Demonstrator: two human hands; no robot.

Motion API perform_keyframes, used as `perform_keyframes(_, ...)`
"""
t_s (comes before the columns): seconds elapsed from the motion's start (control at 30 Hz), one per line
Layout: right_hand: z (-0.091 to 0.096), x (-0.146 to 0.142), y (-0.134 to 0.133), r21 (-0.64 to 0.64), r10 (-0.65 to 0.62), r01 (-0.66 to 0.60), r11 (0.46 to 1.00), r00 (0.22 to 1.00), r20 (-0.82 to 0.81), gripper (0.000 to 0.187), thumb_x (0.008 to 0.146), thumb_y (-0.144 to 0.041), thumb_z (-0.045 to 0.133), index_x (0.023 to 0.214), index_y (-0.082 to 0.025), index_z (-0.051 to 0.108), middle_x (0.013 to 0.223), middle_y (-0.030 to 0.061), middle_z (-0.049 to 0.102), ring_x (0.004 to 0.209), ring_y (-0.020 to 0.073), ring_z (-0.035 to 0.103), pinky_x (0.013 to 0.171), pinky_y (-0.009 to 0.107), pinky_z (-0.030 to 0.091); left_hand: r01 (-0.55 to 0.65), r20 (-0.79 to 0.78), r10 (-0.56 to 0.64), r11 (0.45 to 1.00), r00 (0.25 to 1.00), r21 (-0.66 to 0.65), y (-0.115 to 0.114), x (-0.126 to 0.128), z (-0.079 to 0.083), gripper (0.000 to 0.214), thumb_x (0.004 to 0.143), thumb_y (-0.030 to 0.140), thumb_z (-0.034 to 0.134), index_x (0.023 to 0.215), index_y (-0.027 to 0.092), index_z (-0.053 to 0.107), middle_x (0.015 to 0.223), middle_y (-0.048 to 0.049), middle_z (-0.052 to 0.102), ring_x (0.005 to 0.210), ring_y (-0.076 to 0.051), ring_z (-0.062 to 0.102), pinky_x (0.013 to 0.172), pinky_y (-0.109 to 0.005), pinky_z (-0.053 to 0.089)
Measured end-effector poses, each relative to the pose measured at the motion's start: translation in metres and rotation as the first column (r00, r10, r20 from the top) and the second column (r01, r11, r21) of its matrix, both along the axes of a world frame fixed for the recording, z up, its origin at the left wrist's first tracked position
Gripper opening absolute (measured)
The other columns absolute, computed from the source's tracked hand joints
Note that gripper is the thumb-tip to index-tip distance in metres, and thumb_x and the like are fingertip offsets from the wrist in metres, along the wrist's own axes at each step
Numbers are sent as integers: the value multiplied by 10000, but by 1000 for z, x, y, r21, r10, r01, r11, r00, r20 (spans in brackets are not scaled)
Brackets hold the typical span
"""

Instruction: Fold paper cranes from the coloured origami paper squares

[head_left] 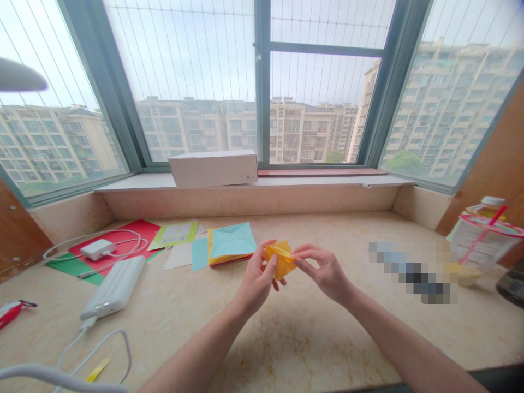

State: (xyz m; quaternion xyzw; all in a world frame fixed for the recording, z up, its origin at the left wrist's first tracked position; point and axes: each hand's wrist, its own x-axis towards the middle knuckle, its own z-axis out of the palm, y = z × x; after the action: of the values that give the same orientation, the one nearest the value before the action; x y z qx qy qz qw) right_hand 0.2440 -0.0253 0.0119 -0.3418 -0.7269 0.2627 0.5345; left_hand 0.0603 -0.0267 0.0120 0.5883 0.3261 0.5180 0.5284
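A small piece of folded yellow paper (285, 266) is held up between my two hands, above the stone counter. My left hand (262, 273) grips it from the left, thumb on the near face and fingers behind. At its right edge, my right hand (321, 268) pinches a flap between thumb and fingertips. Creases show on the paper's face. Just left of my left hand lies a stack of coloured paper squares (232, 241), light blue on top with yellow and red beneath.
A white power bank (114, 286) with cables and a white charger (98, 249) lie on the left, by red paper (139, 232) and green paper (73, 266). A white box (213, 169) sits on the sill. A plastic cup (478, 245) with a straw stands right, near a pixelated patch.
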Motion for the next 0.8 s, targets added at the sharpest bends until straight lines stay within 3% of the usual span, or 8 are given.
perform_keyframes(0.23,-6,-2,-1,13,62,-64,998,991,116,132,858,-278,684,961,-261,764,1075,75,660,1029,217,635,929,387,501,2,44,-2,1000,999,-4,-1,-1,0,493,861,423,594,1260,189,421,992,-65,639,714,-164,665,558,-281,564)
perform_keyframes(0.6,-11,-6,-3,235,-107,22,972,929,355,515,819,-309,708,1299,-214,547,1226,120,609,1135,259,576,986,423,478,-15,-39,19,996,999,88,4,-1,-12,431,883,372,621,1242,199,458,1062,-77,645,874,-166,646,767,-289,541)
perform_keyframes(0.8,-14,-7,-3,328,-224,87,941,886,405,366,881,-225,584,1247,-214,591,1166,105,673,1067,257,627,957,443,484,-9,-46,13,997,999,73,8,1,-20,492,863,398,639,1263,189,441,988,-69,639,770,-159,630,674,-312,573)
